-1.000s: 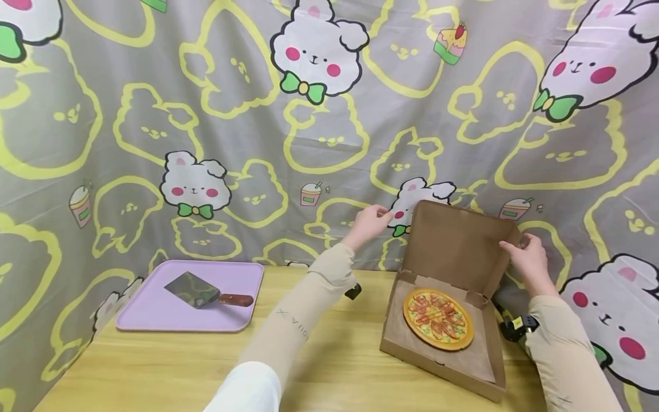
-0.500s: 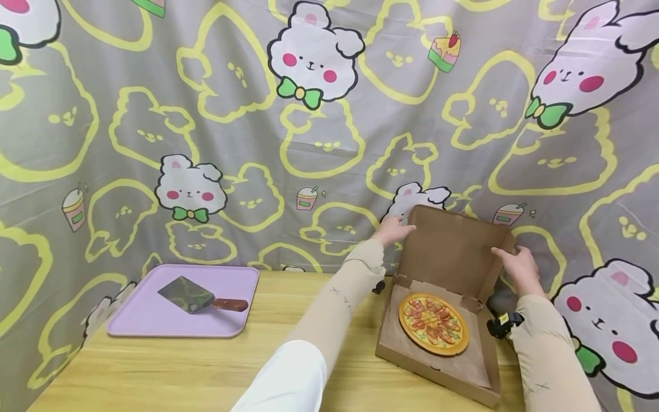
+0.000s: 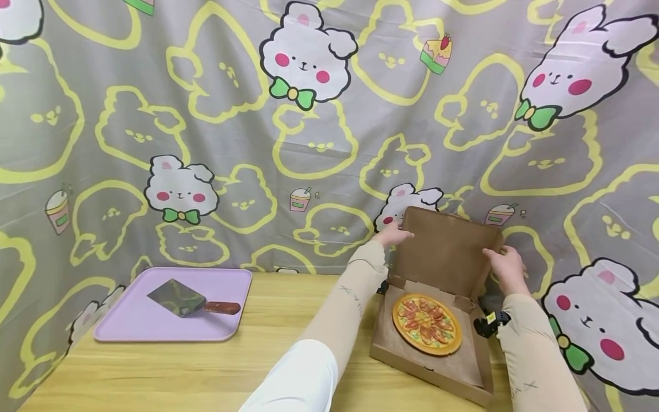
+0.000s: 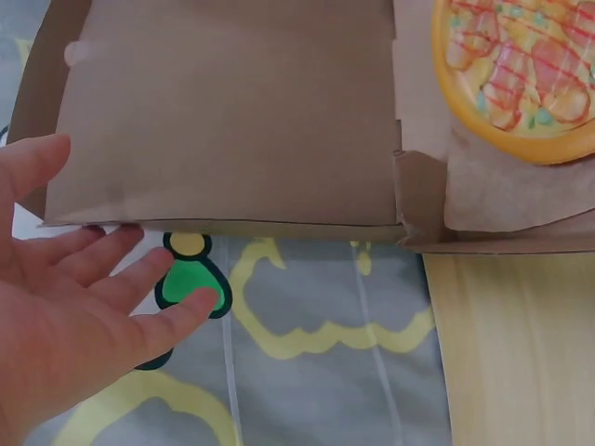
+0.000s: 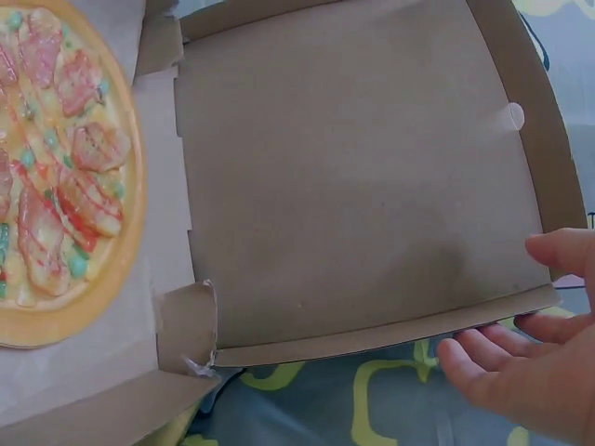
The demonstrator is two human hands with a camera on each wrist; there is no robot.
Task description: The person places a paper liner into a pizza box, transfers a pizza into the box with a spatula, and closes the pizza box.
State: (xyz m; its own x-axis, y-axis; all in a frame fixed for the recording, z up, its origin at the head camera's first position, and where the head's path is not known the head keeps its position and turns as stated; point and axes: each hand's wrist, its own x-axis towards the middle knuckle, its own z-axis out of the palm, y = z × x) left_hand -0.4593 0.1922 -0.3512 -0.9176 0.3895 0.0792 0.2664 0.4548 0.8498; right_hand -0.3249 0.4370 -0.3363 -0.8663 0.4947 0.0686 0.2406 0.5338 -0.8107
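Note:
A brown cardboard pizza box [image 3: 407,366] sits on the table at the right, its lid [image 3: 445,246] raised at the back. Inside the base lies a round pizza [image 3: 427,324] with an orange crust. My left hand [image 3: 393,234] is at the lid's upper left corner; in the left wrist view its extended fingers [image 4: 158,321] spread at the side edge, some tips tucked behind it. At the opposite upper corner, my right hand [image 3: 508,268] holds the lid, thumb over its front flap and fingers [image 5: 493,358] along the outside of the side wall.
A lilac tray [image 3: 123,320] stands at the left of the table [image 3: 206,372]. On it lies a pizza server [image 3: 177,297] with a broad metal blade and brown wooden handle [image 3: 222,308]. A patterned curtain [image 3: 242,143] hangs close behind the box.
My left hand has moved right to the lid's left corner. The right hand has stayed at its corner, and the lid remains raised. The head view has shifted slightly.

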